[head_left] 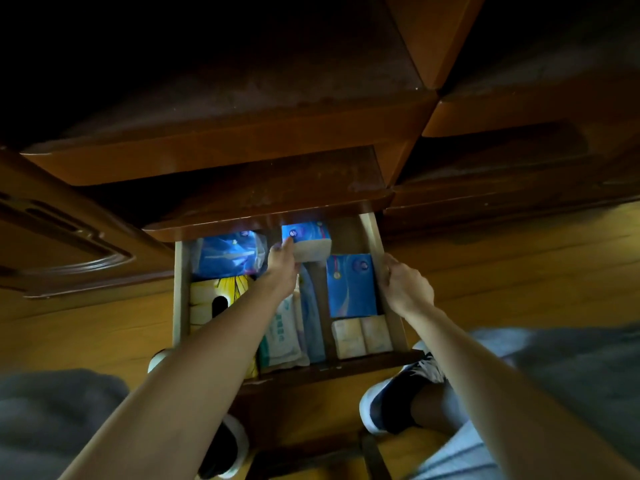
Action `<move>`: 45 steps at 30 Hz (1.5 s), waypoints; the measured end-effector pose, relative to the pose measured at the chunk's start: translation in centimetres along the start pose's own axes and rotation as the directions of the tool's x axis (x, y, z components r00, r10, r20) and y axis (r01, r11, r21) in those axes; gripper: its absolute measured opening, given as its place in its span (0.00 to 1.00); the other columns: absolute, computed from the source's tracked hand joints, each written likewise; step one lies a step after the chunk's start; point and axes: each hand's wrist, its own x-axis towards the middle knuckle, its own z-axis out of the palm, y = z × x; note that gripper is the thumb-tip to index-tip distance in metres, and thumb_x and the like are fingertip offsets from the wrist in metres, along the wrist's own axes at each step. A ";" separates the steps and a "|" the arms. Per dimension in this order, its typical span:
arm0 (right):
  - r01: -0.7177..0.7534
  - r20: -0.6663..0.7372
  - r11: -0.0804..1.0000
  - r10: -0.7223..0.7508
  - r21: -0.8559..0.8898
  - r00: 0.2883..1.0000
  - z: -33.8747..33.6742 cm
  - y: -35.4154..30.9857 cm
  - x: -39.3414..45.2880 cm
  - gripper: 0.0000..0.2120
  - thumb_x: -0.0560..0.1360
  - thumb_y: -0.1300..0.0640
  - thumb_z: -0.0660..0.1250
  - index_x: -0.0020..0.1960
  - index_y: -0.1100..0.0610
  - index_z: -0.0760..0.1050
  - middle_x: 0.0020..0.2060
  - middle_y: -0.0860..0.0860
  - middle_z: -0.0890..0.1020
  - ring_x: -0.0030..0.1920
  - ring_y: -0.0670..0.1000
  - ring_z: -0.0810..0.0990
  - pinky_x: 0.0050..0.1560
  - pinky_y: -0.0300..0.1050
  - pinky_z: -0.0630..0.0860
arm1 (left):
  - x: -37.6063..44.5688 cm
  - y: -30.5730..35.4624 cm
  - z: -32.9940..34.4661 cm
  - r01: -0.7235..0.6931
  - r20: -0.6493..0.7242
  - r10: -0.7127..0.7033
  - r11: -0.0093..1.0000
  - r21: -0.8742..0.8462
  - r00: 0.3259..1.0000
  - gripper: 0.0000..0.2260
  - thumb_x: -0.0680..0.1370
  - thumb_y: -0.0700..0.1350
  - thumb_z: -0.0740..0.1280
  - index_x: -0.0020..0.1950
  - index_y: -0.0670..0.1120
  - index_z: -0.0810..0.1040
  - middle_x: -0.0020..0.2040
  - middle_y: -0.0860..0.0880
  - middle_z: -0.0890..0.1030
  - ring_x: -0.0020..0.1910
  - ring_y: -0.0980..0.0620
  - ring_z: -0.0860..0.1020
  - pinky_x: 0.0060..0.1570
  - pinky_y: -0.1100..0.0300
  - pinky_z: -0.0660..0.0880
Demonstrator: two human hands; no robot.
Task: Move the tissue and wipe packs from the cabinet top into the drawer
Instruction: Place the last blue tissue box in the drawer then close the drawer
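The wooden drawer (181, 292) is pulled out below the dark cabinet top (277, 188). My left hand (282, 263) grips a blue tissue pack (308, 239) at the drawer's far end, under the cabinet edge. My right hand (405, 289) rests on the drawer's right side wall. Inside lie a blue pack (227, 254) at the far left, a yellow pack (216, 299) below it, a white wipe pack (282, 336) in the middle, a blue pack (349, 285) on the right and two pale packs (360, 336) near the front.
A carved cabinet door (62, 237) stands at the left. The wooden floor (519, 271) lies to the right. My shoes (398, 400) are beside the drawer front (332, 372), and my grey-clad knees fill both lower corners.
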 end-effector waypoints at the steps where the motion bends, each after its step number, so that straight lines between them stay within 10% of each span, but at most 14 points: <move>1: -0.016 -0.006 1.000 0.016 -0.019 1.000 0.2 -0.2 0.0 0.15 0.84 0.53 0.57 0.70 0.49 0.65 0.40 0.45 0.76 0.37 0.52 0.79 0.29 0.43 0.68 | -0.1 0.4 0.5 -0.028 -0.003 0.028 1.000 0.001 1.000 0.20 0.87 0.40 0.54 0.79 0.36 0.58 0.61 0.48 0.62 0.36 0.69 0.67 0.34 0.81 0.67; 5: -0.056 -0.025 0.998 0.055 -0.037 0.998 0.7 -1.0 -0.5 0.15 0.83 0.56 0.57 0.69 0.51 0.63 0.36 0.44 0.73 0.31 0.47 0.72 0.29 0.42 0.67 | 0.8 0.1 2.2 -0.098 -0.095 0.120 0.974 0.206 0.988 0.15 0.85 0.41 0.61 0.71 0.39 0.70 0.53 0.46 0.73 0.36 0.60 0.78 0.38 0.69 0.71; 8: -0.052 -0.025 0.997 0.051 -0.049 0.998 0.5 -1.3 -0.5 0.15 0.83 0.56 0.57 0.69 0.51 0.63 0.38 0.45 0.74 0.36 0.51 0.75 0.35 0.47 0.71 | 1.5 -2.2 3.8 -0.264 0.122 0.234 0.842 0.470 0.965 0.06 0.84 0.44 0.64 0.55 0.45 0.80 0.39 0.48 0.77 0.28 0.59 0.74 0.30 0.69 0.69; 12: -0.067 -0.015 0.995 0.066 -0.073 0.998 0.3 -1.3 -0.6 0.17 0.83 0.56 0.57 0.70 0.51 0.61 0.40 0.48 0.77 0.40 0.54 0.80 0.37 0.49 0.74 | 1.9 -3.6 3.1 -0.351 0.232 0.264 0.675 0.649 0.936 0.15 0.78 0.44 0.66 0.65 0.48 0.80 0.58 0.45 0.81 0.38 0.59 0.77 0.34 0.76 0.69; 15: -0.056 -0.007 0.996 0.056 -0.066 0.998 0.2 -1.4 -1.1 0.18 0.83 0.56 0.58 0.72 0.52 0.60 0.44 0.50 0.81 0.43 0.54 0.83 0.38 0.49 0.78 | 1.8 -4.6 2.0 -0.365 0.325 0.178 0.593 0.718 0.929 0.24 0.76 0.46 0.70 0.72 0.49 0.71 0.66 0.43 0.77 0.59 0.43 0.80 0.54 0.54 0.77; 21: -0.035 -0.010 0.997 0.034 -0.063 0.999 -0.1 -1.6 -1.4 0.17 0.84 0.55 0.57 0.71 0.53 0.60 0.47 0.51 0.82 0.41 0.52 0.82 0.37 0.48 0.77 | 2.0 -6.0 2.2 -0.282 0.358 0.044 0.705 0.651 0.933 0.33 0.76 0.48 0.73 0.77 0.52 0.61 0.65 0.46 0.79 0.62 0.43 0.80 0.59 0.48 0.78; 28: -0.053 -0.027 0.995 0.051 -0.085 0.998 0.1 -1.7 -1.3 0.21 0.84 0.59 0.54 0.76 0.54 0.57 0.41 0.50 0.79 0.37 0.53 0.78 0.36 0.48 0.74 | 5.7 -1.3 1.3 -0.161 -0.039 0.252 0.722 0.673 0.967 0.38 0.75 0.49 0.70 0.80 0.41 0.56 0.76 0.42 0.61 0.73 0.39 0.67 0.68 0.44 0.70; 38: -0.089 0.007 0.989 0.090 -0.117 0.996 0.1 -2.3 -0.9 0.24 0.84 0.57 0.57 0.79 0.56 0.55 0.50 0.54 0.83 0.48 0.56 0.84 0.40 0.48 0.76 | 5.5 -5.3 1.5 -0.189 0.045 0.205 0.769 0.610 0.978 0.17 0.76 0.48 0.71 0.57 0.46 0.65 0.61 0.40 0.78 0.60 0.38 0.79 0.47 0.54 0.72; 45: -0.073 -0.018 0.990 0.071 -0.122 0.997 0.5 -1.8 -0.8 0.23 0.84 0.58 0.56 0.77 0.56 0.57 0.45 0.53 0.83 0.43 0.56 0.84 0.37 0.49 0.74 | 6.3 -2.6 2.8 -0.285 0.156 0.244 0.695 0.660 0.957 0.31 0.77 0.48 0.66 0.80 0.51 0.61 0.73 0.44 0.72 0.64 0.44 0.76 0.50 0.58 0.69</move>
